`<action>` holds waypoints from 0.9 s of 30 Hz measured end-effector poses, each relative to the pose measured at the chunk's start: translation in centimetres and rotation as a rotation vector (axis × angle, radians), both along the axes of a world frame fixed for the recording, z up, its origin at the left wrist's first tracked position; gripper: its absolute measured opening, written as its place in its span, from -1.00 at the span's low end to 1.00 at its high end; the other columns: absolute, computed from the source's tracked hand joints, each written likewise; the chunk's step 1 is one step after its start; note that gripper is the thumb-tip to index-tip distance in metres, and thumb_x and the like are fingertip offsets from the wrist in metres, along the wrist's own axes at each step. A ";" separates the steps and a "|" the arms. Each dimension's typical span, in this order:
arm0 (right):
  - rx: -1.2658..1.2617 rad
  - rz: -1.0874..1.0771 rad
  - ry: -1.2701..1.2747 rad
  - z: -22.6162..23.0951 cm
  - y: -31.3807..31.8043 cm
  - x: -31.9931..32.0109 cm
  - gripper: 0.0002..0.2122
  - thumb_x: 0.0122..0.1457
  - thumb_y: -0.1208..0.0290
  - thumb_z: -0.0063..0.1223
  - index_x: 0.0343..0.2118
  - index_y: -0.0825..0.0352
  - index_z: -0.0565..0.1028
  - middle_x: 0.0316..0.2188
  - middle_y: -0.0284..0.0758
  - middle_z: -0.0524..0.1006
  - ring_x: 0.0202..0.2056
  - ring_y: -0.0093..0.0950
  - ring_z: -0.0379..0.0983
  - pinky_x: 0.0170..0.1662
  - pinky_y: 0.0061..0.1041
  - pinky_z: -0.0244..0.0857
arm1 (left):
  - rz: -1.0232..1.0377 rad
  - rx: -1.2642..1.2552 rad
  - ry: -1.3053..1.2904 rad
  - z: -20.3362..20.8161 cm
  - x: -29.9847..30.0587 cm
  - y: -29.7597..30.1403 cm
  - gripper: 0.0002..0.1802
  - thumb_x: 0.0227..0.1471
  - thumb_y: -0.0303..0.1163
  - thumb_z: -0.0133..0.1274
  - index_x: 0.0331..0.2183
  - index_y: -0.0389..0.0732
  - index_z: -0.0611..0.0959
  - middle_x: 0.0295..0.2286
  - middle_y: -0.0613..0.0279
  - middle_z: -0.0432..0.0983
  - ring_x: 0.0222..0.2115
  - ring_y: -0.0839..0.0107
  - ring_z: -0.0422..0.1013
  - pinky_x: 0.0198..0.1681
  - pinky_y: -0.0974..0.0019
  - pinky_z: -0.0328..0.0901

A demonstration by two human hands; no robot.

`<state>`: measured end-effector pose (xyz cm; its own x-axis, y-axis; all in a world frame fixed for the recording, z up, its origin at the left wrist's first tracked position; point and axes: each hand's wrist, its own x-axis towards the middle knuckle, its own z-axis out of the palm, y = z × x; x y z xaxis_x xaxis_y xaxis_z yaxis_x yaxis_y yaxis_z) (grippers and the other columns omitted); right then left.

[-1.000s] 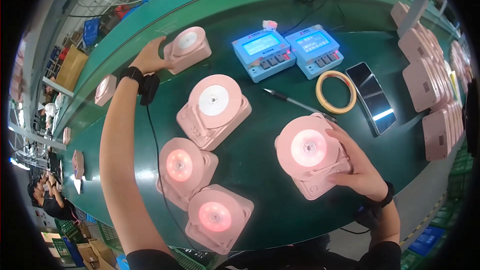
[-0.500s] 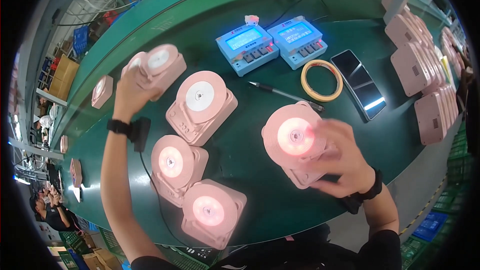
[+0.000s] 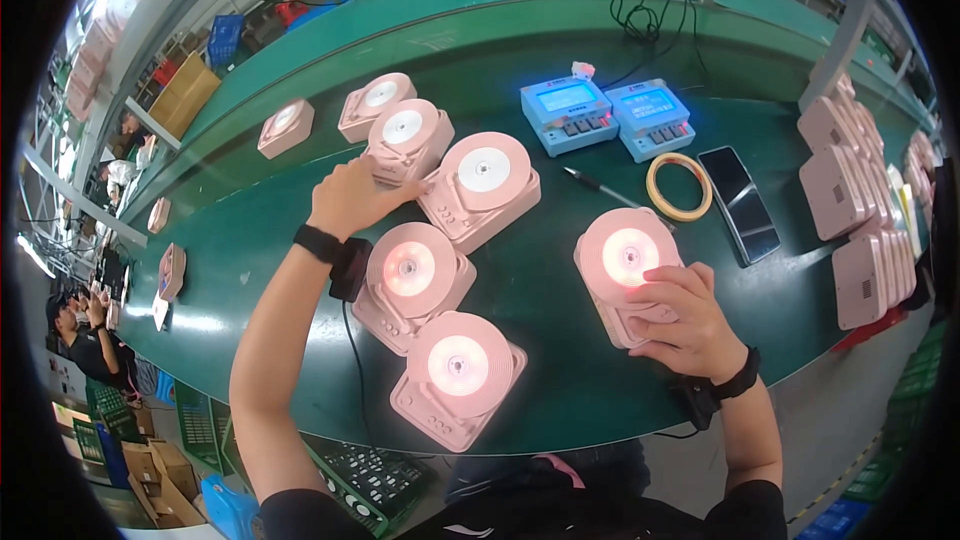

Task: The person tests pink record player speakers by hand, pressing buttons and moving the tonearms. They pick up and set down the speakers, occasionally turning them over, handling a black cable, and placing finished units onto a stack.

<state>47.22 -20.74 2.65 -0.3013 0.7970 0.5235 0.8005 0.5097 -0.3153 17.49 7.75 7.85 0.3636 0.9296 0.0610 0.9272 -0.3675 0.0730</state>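
Left hand (image 3: 348, 198) clasped pink round-topped device (image 3: 408, 139) on bench (image 3: 250, 240); right hand (image 3: 688, 320) clutched lit pink device (image 3: 628, 270).

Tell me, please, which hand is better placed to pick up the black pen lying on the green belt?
Probably the right hand: the pen lies just beyond the lit pink device it grips.

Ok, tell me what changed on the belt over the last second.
The left hand carried a pink round-topped device from the far belt edge and set it down beside the other pink units, fingers resting on it. The right hand stayed on its lit pink device; the three pink units between them stayed put.
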 end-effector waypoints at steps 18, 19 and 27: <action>-0.062 0.055 0.105 0.4 0.1 0.1 -0.74 -0.29 0.38 0.37 -0.46 0.26 0.59 -0.15 -0.29 0.49 -0.06 -0.23 0.35 -0.04 -0.26 0.21 | 0.052 -0.198 0.108 1.7 1.1 1.1 -0.02 -0.53 0.43 0.20 -0.35 -0.37 0.66 -0.41 -0.05 0.59 -0.37 0.10 0.55 -0.29 0.21 0.40; -0.062 0.052 0.106 0.4 0.1 0.1 -0.75 -0.29 0.38 0.37 -0.46 0.26 0.59 -0.15 -0.29 0.49 -0.06 -0.23 0.35 -0.04 -0.26 0.21 | 0.052 -0.198 0.110 1.8 1.1 1.0 -0.02 -0.53 0.43 0.20 -0.35 -0.37 0.66 -0.41 -0.05 0.59 -0.37 0.10 0.55 -0.29 0.21 0.40; -0.094 0.045 0.103 0.5 0.0 0.1 -0.75 -0.29 0.39 0.37 -0.45 0.26 0.60 -0.15 -0.30 0.49 -0.05 -0.24 0.34 -0.03 -0.27 0.21 | 0.011 -0.183 0.124 2.3 1.7 0.4 -0.05 -0.53 0.47 0.17 -0.40 -0.30 0.69 -0.45 0.00 0.61 -0.36 0.12 0.55 -0.30 0.20 0.42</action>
<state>47.36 -20.77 3.18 -0.2862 0.8307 0.4775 0.7385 0.5088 -0.4424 19.18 8.14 10.16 0.3471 0.9251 -0.1541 0.9372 -0.3479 0.0225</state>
